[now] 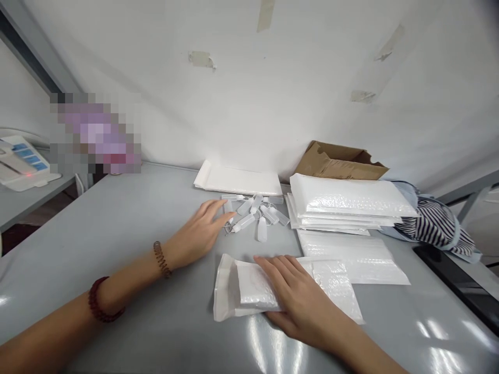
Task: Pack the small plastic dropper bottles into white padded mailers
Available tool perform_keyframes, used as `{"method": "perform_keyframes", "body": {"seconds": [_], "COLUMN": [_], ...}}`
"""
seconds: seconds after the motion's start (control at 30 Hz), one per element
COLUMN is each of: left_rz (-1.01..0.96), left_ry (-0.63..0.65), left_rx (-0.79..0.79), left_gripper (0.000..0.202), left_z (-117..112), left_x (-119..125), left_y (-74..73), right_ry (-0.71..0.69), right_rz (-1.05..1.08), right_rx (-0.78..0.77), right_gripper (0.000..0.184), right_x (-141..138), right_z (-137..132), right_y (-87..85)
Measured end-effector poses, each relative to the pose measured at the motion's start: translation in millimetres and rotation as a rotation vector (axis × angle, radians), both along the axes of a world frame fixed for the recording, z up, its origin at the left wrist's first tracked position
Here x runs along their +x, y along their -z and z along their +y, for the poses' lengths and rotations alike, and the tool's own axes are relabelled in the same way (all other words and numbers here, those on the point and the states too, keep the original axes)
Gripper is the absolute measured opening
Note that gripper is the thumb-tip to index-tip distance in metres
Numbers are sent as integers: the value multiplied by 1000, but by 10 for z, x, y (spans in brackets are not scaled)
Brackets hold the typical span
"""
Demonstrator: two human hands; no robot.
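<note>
Under my right hand (pixel 290 293) is a white bubble mailer (pixel 255 291), its flap end facing left. My fingers lie across the top and my thumb is at the near edge, gripping it. Just beyond the mailer is a loose cluster of small translucent plastic pieces (pixel 262 229), some with metal rings, perhaps key tags; their exact kind is hard to make out. My left hand (pixel 198 231) reaches to the left edge of that cluster. Its thumb and fingers are apart around the nearest piece, and I see no firm grip.
A stack of bubble mailers (pixel 351 200) stands at the right, with another mailer (pixel 354 257) below it. More white mailers (pixel 241 179) lie against the wall. Behind the stack is an open cardboard box (pixel 343 165). Striped cloth (pixel 436 223) and a black object (pixel 456 283) lie far right.
</note>
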State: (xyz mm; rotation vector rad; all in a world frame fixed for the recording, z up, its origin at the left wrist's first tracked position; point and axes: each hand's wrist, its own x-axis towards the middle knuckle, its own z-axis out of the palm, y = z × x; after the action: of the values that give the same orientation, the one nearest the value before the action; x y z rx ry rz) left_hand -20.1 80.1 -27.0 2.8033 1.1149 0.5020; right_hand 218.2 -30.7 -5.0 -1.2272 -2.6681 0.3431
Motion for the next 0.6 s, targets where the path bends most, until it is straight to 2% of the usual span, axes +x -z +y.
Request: {"method": "perform_keyframes", "body": {"seconds": [0.13,0.23,0.4,0.6], "left_rz": [120,127,100,78], "left_ry": [63,47,0,-52], "left_rx": [50,39,-76,-198], "left_gripper": [46,43,39,30], "left_z": [6,-14,-25,-20], "left_x": [17,-12,-77,-158], "left_y": [2,-9,-45,-215], "right_ry": [-10,-10,-12,-16], "right_rz": [-7,-9,-16,6], "right_rx": [7,-1,-26,-23], "right_gripper": [66,66,66,65], "right_x": [1,3,6,15], "right_z": [-9,-8,7,8], "right_y": [6,2,-15,-12]}}
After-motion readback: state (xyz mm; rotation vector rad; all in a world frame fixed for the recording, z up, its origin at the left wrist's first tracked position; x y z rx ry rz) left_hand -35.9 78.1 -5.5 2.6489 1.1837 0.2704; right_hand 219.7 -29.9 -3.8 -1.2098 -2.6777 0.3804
